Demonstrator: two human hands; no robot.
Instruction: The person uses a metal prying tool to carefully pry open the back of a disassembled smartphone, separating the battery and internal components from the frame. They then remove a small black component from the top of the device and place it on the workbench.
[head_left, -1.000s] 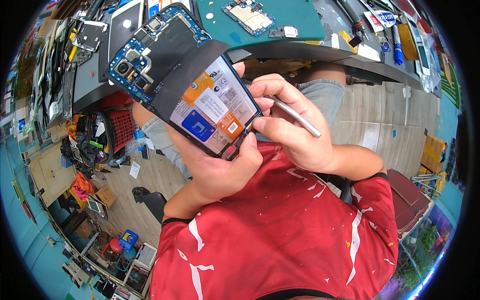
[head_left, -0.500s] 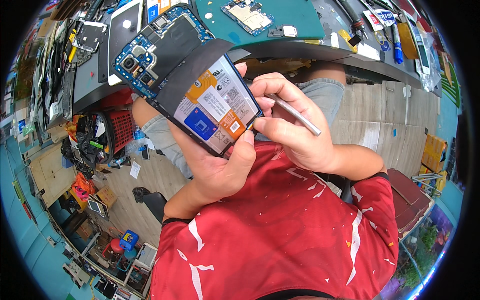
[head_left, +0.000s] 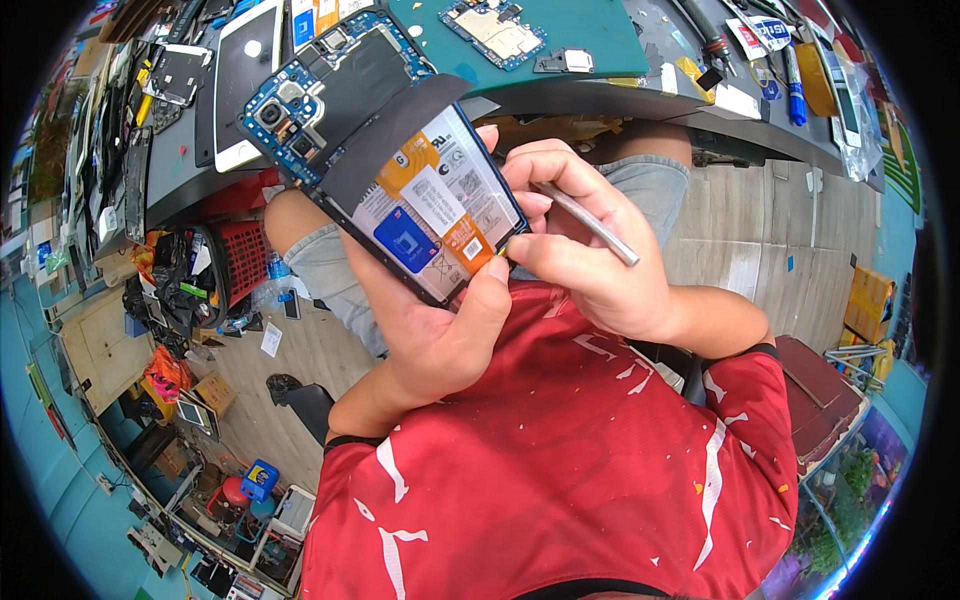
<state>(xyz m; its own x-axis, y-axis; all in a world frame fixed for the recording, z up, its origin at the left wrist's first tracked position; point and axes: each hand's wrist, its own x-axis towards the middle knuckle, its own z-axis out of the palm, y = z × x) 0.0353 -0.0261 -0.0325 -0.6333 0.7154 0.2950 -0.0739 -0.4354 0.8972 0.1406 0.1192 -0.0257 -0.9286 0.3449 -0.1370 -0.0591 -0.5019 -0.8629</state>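
An opened smartphone (head_left: 383, 115) lies tilted across my left hand (head_left: 435, 340), gripped along its lower edge. Blue circuit board and camera modules show at its upper end. A black sheet folds over its middle, and below that is the battery (head_left: 435, 200) with white, orange and blue labelling. My right hand (head_left: 610, 270) holds a slim grey metal rod-like tool (head_left: 600, 225) in its curled fingers. Its thumb presses at the phone's lower right corner, close to my left thumb. A tiny yellow bit shows between the thumbs; what it is I cannot make out.
Ahead is a workbench with a green mat (head_left: 590, 30), bearing a loose circuit board (head_left: 495, 35) and a small metal-and-black part (head_left: 566, 62). A white tablet (head_left: 245, 80) lies to its left. A screwdriver (head_left: 708, 35) and blue marker (head_left: 796, 95) lie right. A red basket (head_left: 245, 260) stands below.
The phone's upper end has shifted slightly right and down. Both hands keep nearly the same place and grip.
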